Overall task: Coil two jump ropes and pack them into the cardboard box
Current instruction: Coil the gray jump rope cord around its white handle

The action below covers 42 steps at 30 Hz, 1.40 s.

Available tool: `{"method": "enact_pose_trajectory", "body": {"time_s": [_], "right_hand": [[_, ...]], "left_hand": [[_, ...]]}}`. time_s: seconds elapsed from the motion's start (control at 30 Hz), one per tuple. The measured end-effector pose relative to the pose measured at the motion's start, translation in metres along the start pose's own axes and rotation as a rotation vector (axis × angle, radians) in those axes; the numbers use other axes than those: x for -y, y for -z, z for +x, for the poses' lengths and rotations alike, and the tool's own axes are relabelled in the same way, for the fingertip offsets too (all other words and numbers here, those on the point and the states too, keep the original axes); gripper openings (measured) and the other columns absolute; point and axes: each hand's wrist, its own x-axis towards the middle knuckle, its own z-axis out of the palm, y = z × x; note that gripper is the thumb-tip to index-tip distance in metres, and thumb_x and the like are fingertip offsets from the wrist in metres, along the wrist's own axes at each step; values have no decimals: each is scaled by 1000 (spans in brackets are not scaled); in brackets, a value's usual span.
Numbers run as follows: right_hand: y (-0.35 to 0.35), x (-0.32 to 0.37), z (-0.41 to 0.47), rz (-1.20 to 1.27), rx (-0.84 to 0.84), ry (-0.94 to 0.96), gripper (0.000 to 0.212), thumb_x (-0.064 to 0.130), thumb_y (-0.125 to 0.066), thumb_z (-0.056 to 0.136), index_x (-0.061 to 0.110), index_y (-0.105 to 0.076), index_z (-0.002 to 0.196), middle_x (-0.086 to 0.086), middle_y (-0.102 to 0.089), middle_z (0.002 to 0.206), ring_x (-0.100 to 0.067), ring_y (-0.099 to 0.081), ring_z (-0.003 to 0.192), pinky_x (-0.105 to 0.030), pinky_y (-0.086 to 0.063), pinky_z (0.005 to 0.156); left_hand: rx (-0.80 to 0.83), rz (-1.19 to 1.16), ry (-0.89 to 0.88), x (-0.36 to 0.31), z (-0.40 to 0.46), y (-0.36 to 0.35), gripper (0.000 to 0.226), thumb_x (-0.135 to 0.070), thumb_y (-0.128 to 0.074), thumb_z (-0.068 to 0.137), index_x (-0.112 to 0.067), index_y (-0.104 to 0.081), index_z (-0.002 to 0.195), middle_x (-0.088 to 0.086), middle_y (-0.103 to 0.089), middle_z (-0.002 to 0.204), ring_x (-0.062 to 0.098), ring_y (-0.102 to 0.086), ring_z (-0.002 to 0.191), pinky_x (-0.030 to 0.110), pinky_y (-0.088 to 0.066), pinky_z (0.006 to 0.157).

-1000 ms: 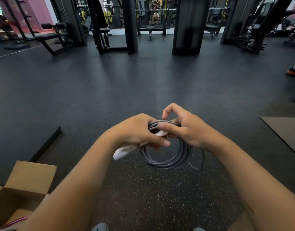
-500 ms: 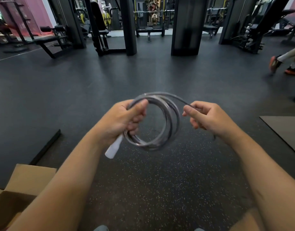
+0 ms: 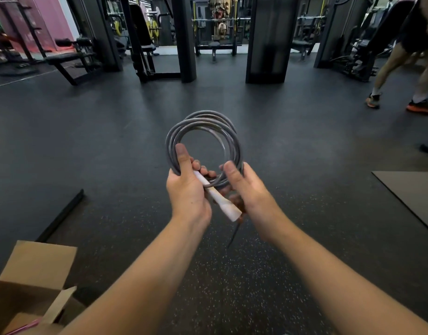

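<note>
A grey jump rope (image 3: 203, 146), wound into a round coil, is held upright at chest height above a dark gym floor (image 3: 111, 141). The left hand (image 3: 186, 189) grips its left side and white handle (image 3: 219, 198); the right hand (image 3: 249, 189) pinches its lower right side. An open cardboard box (image 3: 36, 267) sits at the lower left.

Glossy grey plastic-coated rope (image 3: 203, 131), smooth matt white handle (image 3: 222, 200), matt brown cardboard box (image 3: 36, 264), speckled rubbery floor (image 3: 232, 286)

Coiled jump rope (image 3: 203, 141) between both hands (image 3: 187, 189), above the floor (image 3: 111, 141); cardboard box (image 3: 27, 281) lower left; mat (image 3: 411, 197) at right.
</note>
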Motion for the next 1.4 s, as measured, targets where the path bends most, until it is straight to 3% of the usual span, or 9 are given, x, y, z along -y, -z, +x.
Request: {"method": "enact_pose_trajectory", "body": {"time_s": [0.13, 0.33, 0.53, 0.6, 0.8, 0.97, 1.13, 1.23, 1.4], "right_hand": [[-14, -6, -6, 23, -94, -10, 38, 46, -72, 90, 15, -58, 107, -9, -69, 76, -24, -53, 46, -28, -42, 40], [-10, -8, -5, 86, -177, -86, 31, 26, -75, 90, 3, -60, 105, -13, -58, 67, -9, -43, 38, -21, -28, 36], [25, 11, 9, -82, -67, -166, 12, 20, -75, 88, 16, -65, 93, -9, -58, 59, -12, -34, 34, -19, -21, 35], [40, 20, 9, -220, -27, -141, 9, 13, -73, 89, 10, -66, 94, -8, -57, 58, -10, -38, 34, -19, -24, 34], [62, 28, 8, -826, 205, 7, 11, 22, -76, 83, 16, -66, 82, 2, -64, 60, -8, -56, 50, -28, -45, 50], [57, 24, 10, -1078, 247, 17, 20, 35, -76, 70, 20, -62, 71, 1, -60, 61, -9, -49, 54, -37, -44, 55], [59, 23, 7, -1072, 248, -41, 16, 34, -83, 69, 26, -70, 74, 8, -65, 58, -6, -54, 51, -31, -48, 55], [61, 23, 9, -900, 186, -70, 41, 50, -87, 70, 26, -61, 91, 4, -70, 62, -12, -62, 54, -33, -49, 58], [79, 29, 17, -365, 45, -105, 58, 75, -51, 88, 19, -59, 76, -4, -54, 62, -16, -37, 53, -28, -22, 48]], "left_hand": [[-55, 116, 3, 6, -12, 1, 45, -58, -54, 97, -17, -46, 82, -5, -51, 61, 24, -76, 60, 31, -49, 50], [-79, 254, 29, 13, -7, 10, 41, -50, -62, 97, -13, -55, 80, -1, -57, 68, 33, -77, 78, 32, -52, 56], [170, 379, 127, -6, 16, 20, 11, -18, -73, 89, -13, -65, 95, -6, -66, 63, 13, -65, 65, 32, -54, 66], [282, 460, 65, -19, 26, 22, 28, -10, -76, 86, -14, -60, 109, -5, -69, 71, 17, -68, 67, 33, -54, 65], [861, 1427, -173, -75, 31, 18, 78, -26, -89, 76, -40, -44, 138, -6, -64, 113, 9, -68, 99, 29, -53, 93], [1042, 1905, -323, -45, 1, -1, 55, -47, -90, 66, -36, -61, 112, -14, -68, 102, 11, -64, 95, 35, -54, 86], [1016, 1860, -90, -13, 6, 6, 40, -46, -93, 62, -29, -69, 88, -8, -73, 81, 14, -67, 80, 37, -54, 73], [1001, 1791, -74, -16, 14, 10, 37, -45, -93, 64, -24, -71, 86, -5, -71, 75, 17, -63, 71, 33, -47, 65], [981, 1401, 60, -25, 21, 18, 26, -37, -91, 71, -23, -75, 84, -2, -68, 69, 12, -55, 59, 32, -42, 61]]}}
